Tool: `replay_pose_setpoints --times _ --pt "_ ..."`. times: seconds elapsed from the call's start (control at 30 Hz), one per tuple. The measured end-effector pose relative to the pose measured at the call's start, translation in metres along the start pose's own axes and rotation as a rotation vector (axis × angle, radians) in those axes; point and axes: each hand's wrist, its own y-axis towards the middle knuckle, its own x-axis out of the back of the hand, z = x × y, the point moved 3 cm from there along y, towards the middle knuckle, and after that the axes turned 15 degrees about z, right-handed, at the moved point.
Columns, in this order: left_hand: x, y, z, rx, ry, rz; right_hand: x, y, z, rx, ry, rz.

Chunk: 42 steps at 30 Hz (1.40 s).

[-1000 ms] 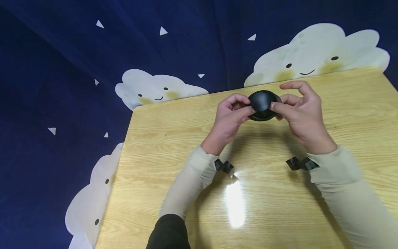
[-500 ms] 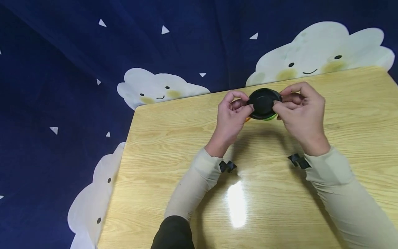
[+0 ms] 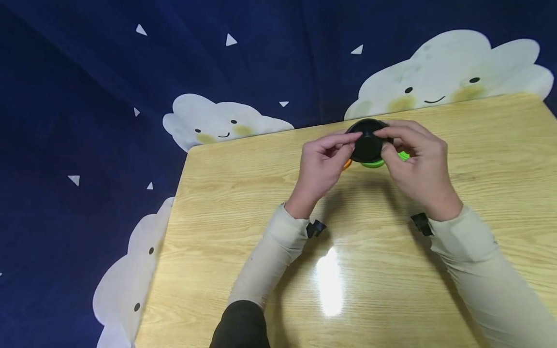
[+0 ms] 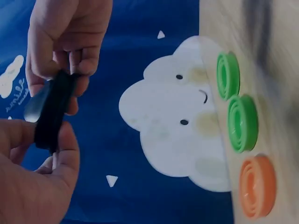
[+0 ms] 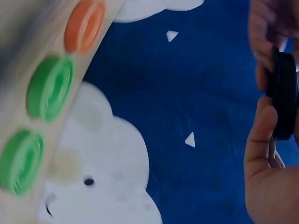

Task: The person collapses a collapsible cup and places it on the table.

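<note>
A round black cup-like piece with a thick rim is held up between both hands above the far edge of the table. My left hand pinches its left side, thumb and index fingertip over the dark face towards me. From the right, my right hand pinches it the same way. The left wrist view shows the black piece edge-on, with a greyish bulge on one side. Its rim is also seen edge-on in the right wrist view, between the fingers of both hands.
Behind the hands, two green ringed discs and an orange ringed disc lie in a row along the far table edge. A dark blue curtain with white clouds hangs beyond the wooden table.
The black piece has shifted slightly up, showing green and orange discs below it. Its shiny inner face now looks dark and sunken. Both index fingers have come over its front.
</note>
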Motion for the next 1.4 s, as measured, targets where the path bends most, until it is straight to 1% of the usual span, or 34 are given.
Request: replay_pose_setpoints --times 0.07,0.17,0.27,0.37,0.43,0.47,0.5,0.53,0.57,0.6,0.63,0.67,0.73,0.77,0.8,0.83,0.87,0.93,1.03,1.1,1.17,1.23,1.3,1.33,1.4 --pt "0.001 0.0 -0.003 -0.011 0.09 0.02 0.0 0.001 0.001 0.061 -0.103 0.012" --pt "0.002 0.001 -0.006 -0.034 0.184 0.017 -0.001 0.002 0.004 0.129 -0.207 0.01" --pt "0.001 0.001 -0.007 -0.081 0.303 -0.024 -0.004 0.004 0.007 0.171 -0.3 0.007" --pt "-0.002 0.001 -0.008 -0.134 0.465 -0.072 -0.009 0.005 0.009 0.2 -0.393 0.003" --pt "-0.004 0.001 -0.009 -0.157 0.567 -0.091 -0.01 0.004 0.011 0.213 -0.447 0.002" --pt "-0.005 0.0 -0.01 -0.162 0.597 -0.097 -0.011 0.003 0.011 0.218 -0.466 0.001" --pt "-0.005 -0.001 -0.01 -0.157 0.605 -0.098 -0.011 0.003 0.011 0.206 -0.469 0.001" --pt "-0.005 -0.001 -0.01 -0.14 0.576 -0.097 -0.01 0.002 0.011 0.184 -0.449 -0.002" --pt "-0.004 -0.001 -0.009 -0.114 0.521 -0.095 -0.008 0.002 0.011 0.145 -0.402 0.003" --pt "-0.003 -0.001 -0.008 -0.079 0.433 -0.089 -0.006 0.003 0.01 0.082 -0.31 0.019" --pt "-0.001 -0.001 -0.007 -0.041 0.319 -0.086 -0.004 0.003 0.009 0.022 -0.188 0.035" --pt "0.0 -0.001 -0.005 0.0 0.198 -0.094 -0.001 0.004 0.008 -0.036 -0.021 0.044" --pt "0.004 0.0 -0.001 0.06 -0.054 -0.126 0.005 0.005 0.004 -0.134 0.336 0.027" --pt "0.005 0.001 0.0 0.08 -0.148 -0.142 0.006 0.005 0.002 -0.174 0.476 0.018" --pt "0.006 0.001 0.001 0.096 -0.221 -0.157 0.007 0.006 0.001 -0.201 0.587 0.01" --pt "0.007 0.002 0.002 0.106 -0.263 -0.173 0.008 0.006 -0.001 -0.205 0.659 0.007" --pt "0.008 0.002 0.003 0.115 -0.287 -0.184 0.008 0.006 -0.003 -0.212 0.708 0.001" --pt "0.008 0.002 0.004 0.136 -0.298 -0.186 0.008 0.005 -0.005 -0.236 0.681 0.014" --pt "0.009 0.003 0.007 0.196 -0.323 -0.179 0.008 0.005 -0.005 -0.259 0.593 0.029" --pt "0.01 0.004 0.01 0.249 -0.361 -0.169 0.009 0.005 -0.005 -0.264 0.526 0.029" --pt "0.012 0.004 0.015 0.331 -0.406 -0.156 0.011 0.005 -0.005 -0.262 0.46 0.021" --pt "0.012 0.003 0.021 0.427 -0.442 -0.117 0.012 0.005 -0.006 -0.257 0.417 0.007" --pt "0.011 0.003 0.025 0.517 -0.462 -0.059 0.013 0.005 -0.007 -0.244 0.407 -0.01" --pt "0.011 0.002 0.028 0.553 -0.477 -0.031 0.013 0.005 -0.007 -0.237 0.398 -0.015" --pt "0.009 0.002 0.03 0.585 -0.509 0.014 0.014 0.005 -0.008 -0.222 0.395 -0.021"
